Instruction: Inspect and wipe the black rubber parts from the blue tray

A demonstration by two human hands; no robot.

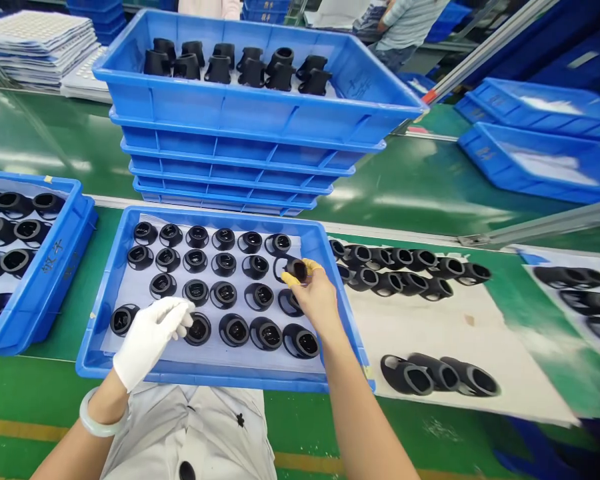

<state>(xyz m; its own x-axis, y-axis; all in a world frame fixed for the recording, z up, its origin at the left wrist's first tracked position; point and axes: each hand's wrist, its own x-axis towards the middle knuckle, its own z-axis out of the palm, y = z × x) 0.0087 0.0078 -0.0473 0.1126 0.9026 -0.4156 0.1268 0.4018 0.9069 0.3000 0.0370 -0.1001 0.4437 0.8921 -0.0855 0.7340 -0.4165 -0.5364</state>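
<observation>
A blue tray lined with white paper lies before me, holding rows of short, hollow black parts with glossy insides. At its right side my right hand, with yellow covers on thumb and finger, grips one hollow black part by its sides. Over the tray's front left hovers my left hand in a white glove. Its fingers are curled together beside a hollow black part in the front row; whether anything is between the fingertips is hidden.
Behind the tray rises a stack of blue bins, the top one holding similar parts. Another filled blue tray stands at left. To the right, more black parts lie on a pale sheet. A person stands in the background.
</observation>
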